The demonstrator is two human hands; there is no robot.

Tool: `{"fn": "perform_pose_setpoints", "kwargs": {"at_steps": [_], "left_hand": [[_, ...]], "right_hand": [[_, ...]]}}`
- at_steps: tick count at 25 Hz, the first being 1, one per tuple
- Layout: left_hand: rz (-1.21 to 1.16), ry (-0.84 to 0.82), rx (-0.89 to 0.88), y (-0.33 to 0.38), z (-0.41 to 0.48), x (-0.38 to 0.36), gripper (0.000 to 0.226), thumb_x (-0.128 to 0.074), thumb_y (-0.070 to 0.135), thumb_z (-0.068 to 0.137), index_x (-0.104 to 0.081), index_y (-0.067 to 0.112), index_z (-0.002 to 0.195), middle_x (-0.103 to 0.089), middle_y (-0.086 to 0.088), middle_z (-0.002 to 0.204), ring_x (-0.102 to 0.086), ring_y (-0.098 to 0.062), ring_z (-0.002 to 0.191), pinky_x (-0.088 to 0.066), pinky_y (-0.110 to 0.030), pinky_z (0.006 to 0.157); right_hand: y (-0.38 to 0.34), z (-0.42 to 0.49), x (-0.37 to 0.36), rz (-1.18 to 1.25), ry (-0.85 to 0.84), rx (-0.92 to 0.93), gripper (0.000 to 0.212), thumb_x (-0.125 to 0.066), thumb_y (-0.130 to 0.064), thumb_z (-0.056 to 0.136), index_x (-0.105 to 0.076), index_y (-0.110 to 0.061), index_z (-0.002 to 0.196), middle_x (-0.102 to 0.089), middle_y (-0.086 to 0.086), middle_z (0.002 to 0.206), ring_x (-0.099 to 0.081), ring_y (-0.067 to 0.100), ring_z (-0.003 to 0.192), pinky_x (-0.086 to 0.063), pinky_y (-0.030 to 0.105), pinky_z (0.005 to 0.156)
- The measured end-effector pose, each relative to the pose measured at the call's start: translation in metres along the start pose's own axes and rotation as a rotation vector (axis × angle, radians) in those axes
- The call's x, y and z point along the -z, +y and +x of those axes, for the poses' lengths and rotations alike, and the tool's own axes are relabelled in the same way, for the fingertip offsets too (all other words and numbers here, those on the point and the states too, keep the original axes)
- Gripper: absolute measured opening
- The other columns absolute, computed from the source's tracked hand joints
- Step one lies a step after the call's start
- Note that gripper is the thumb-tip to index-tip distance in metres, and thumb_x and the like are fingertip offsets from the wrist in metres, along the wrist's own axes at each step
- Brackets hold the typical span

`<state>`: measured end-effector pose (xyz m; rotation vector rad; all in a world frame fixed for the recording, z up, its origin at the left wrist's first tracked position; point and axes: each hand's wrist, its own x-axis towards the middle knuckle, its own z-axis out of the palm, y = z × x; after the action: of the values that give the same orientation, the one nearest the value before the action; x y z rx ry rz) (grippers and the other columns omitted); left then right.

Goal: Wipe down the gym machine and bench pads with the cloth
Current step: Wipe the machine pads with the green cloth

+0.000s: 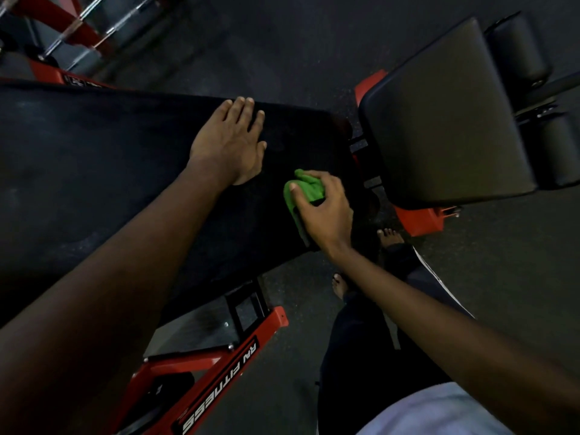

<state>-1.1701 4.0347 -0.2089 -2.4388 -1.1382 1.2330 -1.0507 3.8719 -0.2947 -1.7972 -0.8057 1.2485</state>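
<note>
A long black bench pad [94,171] runs across the left and middle of the head view. My left hand [230,141] lies flat on it with straight fingers, near its right end. My right hand [323,211] grips a bunched green cloth [306,188] and holds it against the pad's near right corner. A second black pad [445,120], the seat, sits tilted to the right, apart from the long pad.
The bench's red frame [219,372] with white lettering runs under the pad at the bottom. Two black roller pads [518,45] sit at the far right. A rack of chrome bars [78,23] stands at top left. My bare feet [389,238] are on the dark floor.
</note>
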Motion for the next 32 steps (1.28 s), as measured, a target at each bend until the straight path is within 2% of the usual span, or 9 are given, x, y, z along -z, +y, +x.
{"fn": "perform_pose_setpoints", "kwargs": {"at_steps": [4, 7, 10, 15, 21, 23, 26, 29, 32], "left_hand": [[0.003, -0.01, 0.002, 0.0, 0.0, 0.002, 0.065, -0.007, 0.043, 0.104, -0.005, 0.008, 0.159, -0.004, -0.018, 0.166, -0.004, -0.03, 0.154, -0.006, -0.043, 0.125], [0.009, -0.017, 0.004, 0.001, 0.0, 0.002, 0.065, -0.006, 0.043, 0.104, -0.005, 0.008, 0.159, -0.003, -0.017, 0.166, -0.003, -0.029, 0.154, -0.006, -0.043, 0.125], [-0.009, -0.032, 0.006, 0.002, -0.001, 0.003, 0.065, -0.007, 0.042, 0.104, -0.004, 0.007, 0.159, -0.002, -0.017, 0.166, -0.002, -0.029, 0.154, -0.005, -0.043, 0.125], [0.007, -0.028, 0.003, 0.001, -0.001, 0.003, 0.065, -0.005, 0.043, 0.104, -0.004, 0.008, 0.159, -0.002, -0.018, 0.166, -0.002, -0.029, 0.154, -0.006, -0.043, 0.125], [0.005, -0.017, 0.008, 0.001, 0.0, 0.001, 0.065, -0.006, 0.043, 0.104, -0.005, 0.008, 0.159, -0.004, -0.018, 0.166, -0.004, -0.03, 0.154, -0.007, -0.043, 0.125], [0.001, -0.02, 0.011, 0.001, 0.0, 0.003, 0.065, -0.007, 0.043, 0.104, -0.006, 0.008, 0.159, -0.005, -0.017, 0.166, -0.004, -0.03, 0.154, -0.007, -0.043, 0.125], [-0.055, -0.015, 0.01, 0.002, -0.004, 0.009, 0.064, -0.01, 0.042, 0.105, -0.013, 0.007, 0.158, -0.009, -0.017, 0.166, -0.008, -0.029, 0.154, -0.008, -0.042, 0.125], [-0.097, 0.019, 0.085, -0.001, -0.033, 0.018, 0.064, -0.015, 0.041, 0.106, -0.019, 0.004, 0.157, -0.013, -0.017, 0.165, -0.012, -0.03, 0.153, -0.011, -0.043, 0.125], [-0.054, 0.026, 0.205, -0.002, -0.073, 0.021, 0.065, -0.019, 0.042, 0.104, -0.018, 0.003, 0.157, -0.012, -0.019, 0.165, -0.012, -0.032, 0.153, -0.011, -0.046, 0.124]], "right_hand": [[-0.038, -0.08, -0.005, 0.068, -0.174, 0.291, 0.044, -0.076, -0.044, 0.084, -0.065, -0.033, 0.125, -0.054, -0.013, 0.138, -0.055, 0.002, 0.127, -0.052, 0.026, 0.097], [-0.026, -0.08, 0.001, 0.061, -0.242, 0.408, 0.047, -0.078, -0.043, 0.083, -0.067, -0.026, 0.126, -0.054, -0.011, 0.14, -0.052, 0.003, 0.13, -0.049, 0.022, 0.1], [0.012, -0.032, 0.008, -0.011, -0.151, 0.307, 0.042, -0.075, -0.041, 0.086, -0.067, -0.027, 0.125, -0.057, -0.009, 0.135, -0.054, -0.001, 0.124, -0.048, 0.021, 0.101], [0.045, 0.018, 0.014, -0.052, 0.012, -0.027, 0.035, -0.07, -0.05, 0.089, -0.065, -0.034, 0.12, -0.058, -0.015, 0.121, -0.058, -0.001, 0.107, -0.053, 0.037, 0.094], [0.003, -0.052, 0.007, 0.001, -0.147, 0.205, 0.044, -0.071, -0.047, 0.086, -0.063, -0.034, 0.128, -0.053, -0.017, 0.135, -0.052, -0.004, 0.125, -0.046, 0.011, 0.095], [0.015, -0.046, 0.013, -0.016, -0.16, 0.263, 0.045, -0.072, -0.045, 0.086, -0.064, -0.031, 0.128, -0.054, -0.014, 0.135, -0.053, -0.004, 0.125, -0.045, 0.01, 0.096], [0.044, 0.002, 0.018, -0.066, -0.071, 0.103, 0.038, -0.072, -0.046, 0.088, -0.065, -0.033, 0.123, -0.058, -0.012, 0.126, -0.058, 0.002, 0.116, -0.05, 0.025, 0.095], [0.054, 0.047, 0.018, -0.164, -0.016, -0.159, 0.037, -0.066, -0.057, 0.088, -0.064, -0.033, 0.117, -0.062, -0.003, 0.119, -0.062, 0.021, 0.112, -0.042, 0.029, 0.083], [0.021, 0.041, 0.011, -0.176, -0.02, -0.143, 0.039, -0.064, -0.058, 0.089, -0.065, -0.032, 0.118, -0.063, -0.003, 0.118, -0.062, 0.021, 0.11, -0.041, 0.029, 0.083]]}}
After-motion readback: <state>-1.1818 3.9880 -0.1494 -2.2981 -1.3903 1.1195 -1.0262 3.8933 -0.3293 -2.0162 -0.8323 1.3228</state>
